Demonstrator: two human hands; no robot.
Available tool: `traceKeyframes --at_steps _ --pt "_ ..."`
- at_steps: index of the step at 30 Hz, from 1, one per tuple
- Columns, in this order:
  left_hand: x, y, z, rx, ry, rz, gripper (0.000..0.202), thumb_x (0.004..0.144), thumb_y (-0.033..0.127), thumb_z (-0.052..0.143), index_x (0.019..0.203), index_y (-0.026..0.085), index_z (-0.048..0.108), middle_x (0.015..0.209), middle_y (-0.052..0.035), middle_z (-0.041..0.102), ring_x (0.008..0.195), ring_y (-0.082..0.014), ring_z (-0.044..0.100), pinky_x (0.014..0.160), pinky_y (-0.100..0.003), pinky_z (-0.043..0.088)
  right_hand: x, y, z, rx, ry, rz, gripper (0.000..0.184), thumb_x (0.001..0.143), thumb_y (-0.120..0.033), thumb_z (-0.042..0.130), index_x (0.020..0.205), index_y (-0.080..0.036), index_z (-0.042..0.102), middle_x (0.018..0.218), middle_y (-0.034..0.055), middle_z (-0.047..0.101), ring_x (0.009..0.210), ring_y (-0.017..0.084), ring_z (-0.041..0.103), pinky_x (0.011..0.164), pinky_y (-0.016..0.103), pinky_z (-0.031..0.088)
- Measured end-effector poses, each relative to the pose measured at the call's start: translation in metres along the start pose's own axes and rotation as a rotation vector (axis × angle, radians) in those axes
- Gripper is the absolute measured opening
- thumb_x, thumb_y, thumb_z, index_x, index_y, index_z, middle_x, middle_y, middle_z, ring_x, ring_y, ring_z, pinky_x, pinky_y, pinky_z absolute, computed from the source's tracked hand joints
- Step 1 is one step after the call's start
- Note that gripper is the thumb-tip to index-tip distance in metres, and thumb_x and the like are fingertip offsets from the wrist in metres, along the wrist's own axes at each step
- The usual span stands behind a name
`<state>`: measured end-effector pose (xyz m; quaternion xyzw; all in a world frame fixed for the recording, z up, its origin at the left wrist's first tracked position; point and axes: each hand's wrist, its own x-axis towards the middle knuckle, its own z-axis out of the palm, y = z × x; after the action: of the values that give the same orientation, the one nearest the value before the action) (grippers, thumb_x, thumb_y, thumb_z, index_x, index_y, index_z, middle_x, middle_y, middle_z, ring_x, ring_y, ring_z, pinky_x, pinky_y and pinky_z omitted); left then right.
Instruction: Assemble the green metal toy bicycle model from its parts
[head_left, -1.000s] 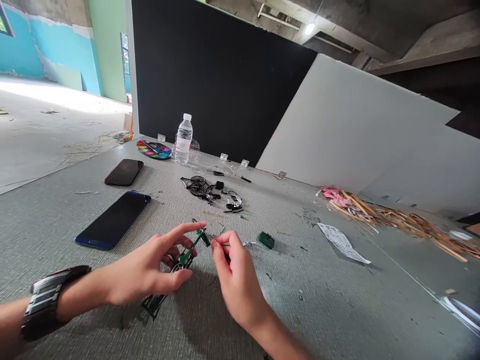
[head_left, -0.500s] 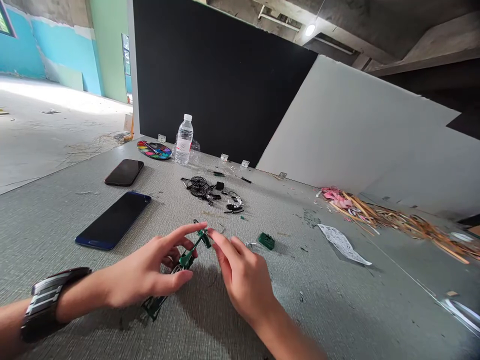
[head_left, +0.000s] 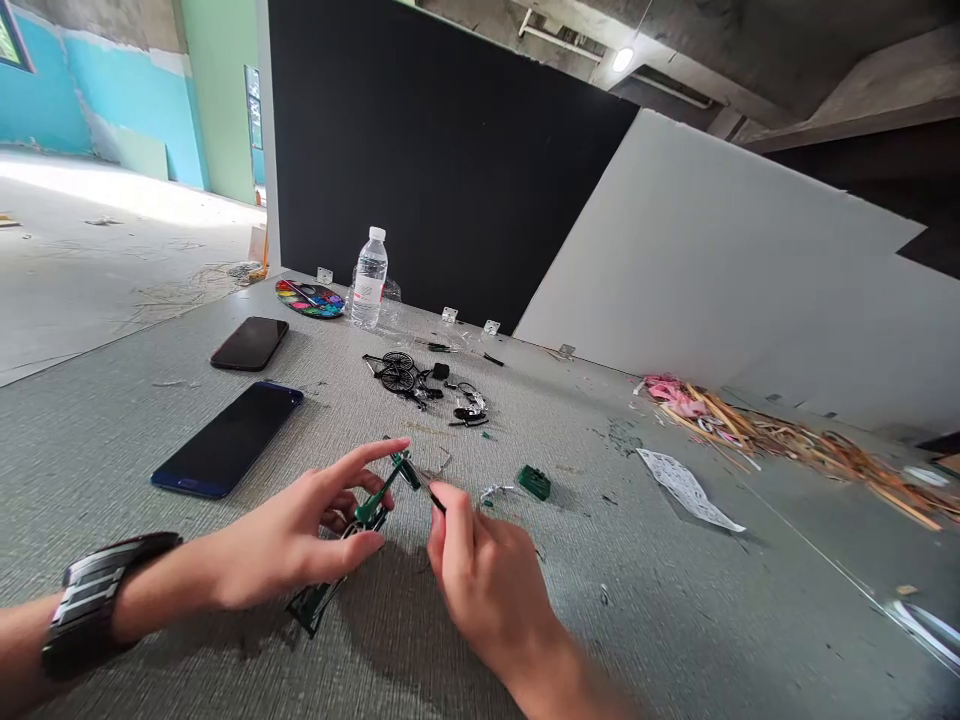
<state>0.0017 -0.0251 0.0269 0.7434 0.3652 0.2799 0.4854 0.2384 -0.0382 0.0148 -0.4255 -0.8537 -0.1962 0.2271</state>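
Note:
My left hand (head_left: 300, 535) grips a small green model frame (head_left: 373, 506) between thumb and fingers, index finger stretched over its top end. The frame's lower part (head_left: 313, 603) rests on the grey table (head_left: 675, 600). My right hand (head_left: 480, 570) is closed in a pinch on a thin dark pin-like piece (head_left: 433, 497) right beside the frame's upper end. A small green block (head_left: 533, 482) and a bit of silvery wire (head_left: 495, 491) lie just right of my hands. Black model parts with small spoked wheels (head_left: 397, 372) lie farther back.
Two phones lie at the left, a blue one (head_left: 229, 438) and a dark one (head_left: 250, 343). A water bottle (head_left: 368, 278) and a paint palette (head_left: 309, 299) stand near the black panel. A paper scrap (head_left: 686, 487) and a heap of wood strips (head_left: 795, 440) lie at the right.
My right hand drew back from the frame's top and closed into a pinch on the thin dark piece. My left hand kept its hold on the green frame.

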Motion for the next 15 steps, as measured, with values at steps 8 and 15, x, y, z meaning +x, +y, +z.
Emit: traceKeyframes --at_steps 8,15 --pt "0.000 -0.002 -0.001 -0.001 -0.011 0.004 0.076 0.095 0.046 0.061 0.162 0.028 0.027 0.128 -0.0106 0.065 0.108 -0.0322 0.065 0.091 -0.048 0.057 -0.002 -0.006 0.007 0.175 -0.005 0.058 0.023 0.106 -0.015 0.036 0.112 -0.014 0.058 0.059 0.0028 0.069 0.041 0.018 0.061 0.043 0.032 0.028" --pt "0.001 0.000 -0.001 -0.031 -0.006 0.001 0.079 0.093 0.042 0.062 0.161 0.026 0.027 0.129 -0.0103 0.065 0.107 -0.0317 0.066 0.089 -0.045 0.057 0.006 -0.022 0.001 0.824 -0.119 0.534 0.023 0.108 -0.036 0.038 0.100 -0.021 0.054 0.066 -0.0043 0.053 0.052 0.013 0.047 0.050 0.025 0.034"
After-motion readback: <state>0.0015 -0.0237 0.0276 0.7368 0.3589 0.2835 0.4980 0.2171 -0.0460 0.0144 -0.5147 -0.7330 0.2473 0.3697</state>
